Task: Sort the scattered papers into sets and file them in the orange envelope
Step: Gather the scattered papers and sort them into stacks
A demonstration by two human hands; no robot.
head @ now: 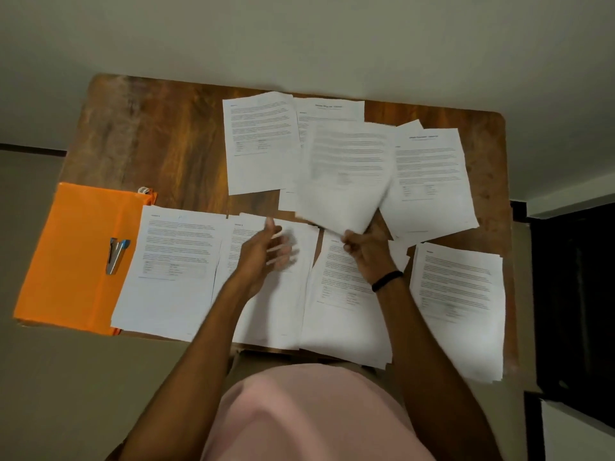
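Printed white papers cover the right part of a wooden table (159, 141). Several piles lie along the near edge: one at the left (169, 271), one under my left hand (276, 294), one in the middle (339, 304), one at the right (459, 304). Loose sheets lie farther back (259, 141), (432, 174). My right hand (366, 251) pinches the near edge of a lifted, blurred sheet (346, 174). Fingers spread and blurred, my left hand (266, 251) hovers over the second pile and holds nothing. The orange envelope (76, 261) lies at the table's left end.
A grey and blue stapler (116, 256) rests on the orange envelope. The far left part of the table shows bare wood. A dark cabinet (572, 294) stands right of the table. The wall runs just behind the table's far edge.
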